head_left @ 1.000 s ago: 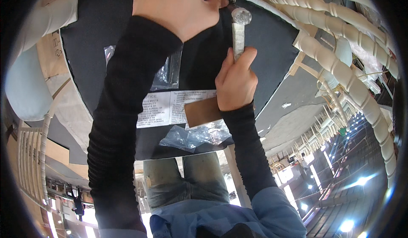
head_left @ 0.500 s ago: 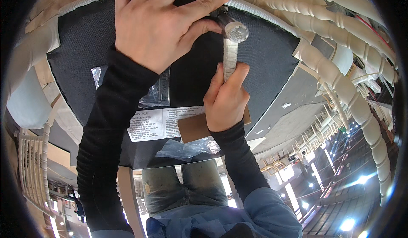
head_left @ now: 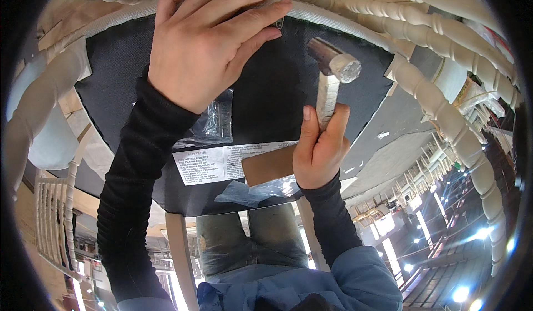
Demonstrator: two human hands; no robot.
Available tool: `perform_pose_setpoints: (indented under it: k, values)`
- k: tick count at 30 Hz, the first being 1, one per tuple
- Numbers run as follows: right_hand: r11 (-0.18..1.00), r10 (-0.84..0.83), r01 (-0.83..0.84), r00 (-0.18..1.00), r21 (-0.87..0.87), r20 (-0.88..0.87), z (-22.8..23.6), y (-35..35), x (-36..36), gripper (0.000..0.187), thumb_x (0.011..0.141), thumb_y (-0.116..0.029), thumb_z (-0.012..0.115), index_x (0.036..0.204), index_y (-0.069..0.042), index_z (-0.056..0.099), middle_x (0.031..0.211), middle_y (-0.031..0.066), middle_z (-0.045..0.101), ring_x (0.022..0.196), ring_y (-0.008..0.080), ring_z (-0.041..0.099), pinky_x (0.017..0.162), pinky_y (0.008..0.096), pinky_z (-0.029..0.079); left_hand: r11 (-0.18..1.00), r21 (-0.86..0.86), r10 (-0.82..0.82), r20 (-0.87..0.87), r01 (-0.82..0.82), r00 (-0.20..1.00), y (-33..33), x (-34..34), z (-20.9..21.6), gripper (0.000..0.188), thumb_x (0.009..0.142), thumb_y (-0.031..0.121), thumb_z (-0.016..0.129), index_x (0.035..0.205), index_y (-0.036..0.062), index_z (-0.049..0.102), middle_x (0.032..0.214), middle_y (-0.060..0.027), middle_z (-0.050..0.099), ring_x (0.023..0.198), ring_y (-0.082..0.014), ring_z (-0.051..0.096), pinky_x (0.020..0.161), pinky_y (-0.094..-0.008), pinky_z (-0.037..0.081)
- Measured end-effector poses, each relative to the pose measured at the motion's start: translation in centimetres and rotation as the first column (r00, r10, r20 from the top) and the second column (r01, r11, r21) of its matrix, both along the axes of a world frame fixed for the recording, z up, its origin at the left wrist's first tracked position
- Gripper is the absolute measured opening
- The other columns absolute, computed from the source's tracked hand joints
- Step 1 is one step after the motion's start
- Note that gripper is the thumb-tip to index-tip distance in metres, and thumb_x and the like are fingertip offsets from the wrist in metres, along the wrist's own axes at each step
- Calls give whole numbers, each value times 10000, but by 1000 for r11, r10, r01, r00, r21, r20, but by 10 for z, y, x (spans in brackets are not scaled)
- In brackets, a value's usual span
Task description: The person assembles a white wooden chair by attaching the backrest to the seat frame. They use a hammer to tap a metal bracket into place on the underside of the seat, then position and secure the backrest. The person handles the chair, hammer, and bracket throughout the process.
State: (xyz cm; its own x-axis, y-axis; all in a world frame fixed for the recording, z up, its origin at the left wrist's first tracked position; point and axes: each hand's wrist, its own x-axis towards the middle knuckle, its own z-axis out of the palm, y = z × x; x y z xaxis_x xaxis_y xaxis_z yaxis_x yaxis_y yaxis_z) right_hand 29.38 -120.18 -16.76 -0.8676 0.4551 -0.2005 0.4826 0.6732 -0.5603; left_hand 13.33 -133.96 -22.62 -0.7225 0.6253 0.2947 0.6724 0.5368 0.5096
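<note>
An upside-down seat, its underside covered in black cloth [head_left: 277, 105], lies in front of me with a white woven edge [head_left: 327, 18] along its far side. My left hand [head_left: 200, 50] rests at that far edge, thumb and forefinger pinching a small metal piece [head_left: 279, 23] mostly hidden by the fingers. Gripped by its white-wrapped handle, a hammer [head_left: 328, 89] is in my right hand [head_left: 322, 147]. Its dark metal head is raised to the right of the left fingertips, apart from them.
On the black cloth are a white printed label [head_left: 202, 166], a brown cardboard piece [head_left: 269, 166], a clear plastic bag [head_left: 214, 125] and more clear plastic [head_left: 244, 193]. A cream turned leg [head_left: 455, 125] stands at the right, another [head_left: 44, 97] at the left. Several turned pieces [head_left: 388, 19] lie beyond.
The hammer has moved right and toward me, away from the left fingertips, carried by my right hand. My left hand stays at the far edge. The view has shifted slightly.
</note>
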Motion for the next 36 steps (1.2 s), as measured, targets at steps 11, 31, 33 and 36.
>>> perform_pose_setpoints:
  k: [11, 31, 33, 36]
  values:
    - [993, 35, -32, 999, -118, 24, 15, 13, 36, 176, 961, -112, 620, 1022, -16, 486, 642, 164, 599, 573, 356, 669, 478, 385, 484, 950, 224, 152, 271, -216, 951, -8, 27, 30, 197, 736, 127, 834, 927, 119, 785, 803, -12, 683, 782, -175, 637, 725, -296, 494]
    - [558, -257, 122, 966, -821, -31, 114, -3, 13, 204, 908, -4, 688, 1110, 8, 662, 660, -78, 513, 563, -8, 394, 530, 167, 295, 935, 353, -146, 501, -47, 853, -25, 96, 149, 603, 776, -31, 789, 1330, -30, 550, 1040, -134, 735, 912, -174, 691, 861, -295, 511]
    - [552, -229, 59, 970, -832, -83, 111, -1, 20, 205, 893, 37, 681, 1097, 18, 669, 679, -67, 547, 559, -8, 396, 533, 165, 301, 932, 359, -178, 304, 60, 936, -29, 96, 146, 576, 744, -19, 815, 1274, 18, 591, 982, -109, 747, 871, -196, 695, 828, -338, 528]
    - [541, -205, -71, 955, -838, -214, 104, -2, 28, 237, 865, 91, 669, 1092, 24, 677, 791, -19, 636, 566, -9, 402, 533, 164, 304, 929, 350, -186, 155, 122, 970, -35, 105, 148, 538, 704, 19, 842, 1172, 134, 603, 993, -61, 751, 889, -218, 686, 782, -376, 539]
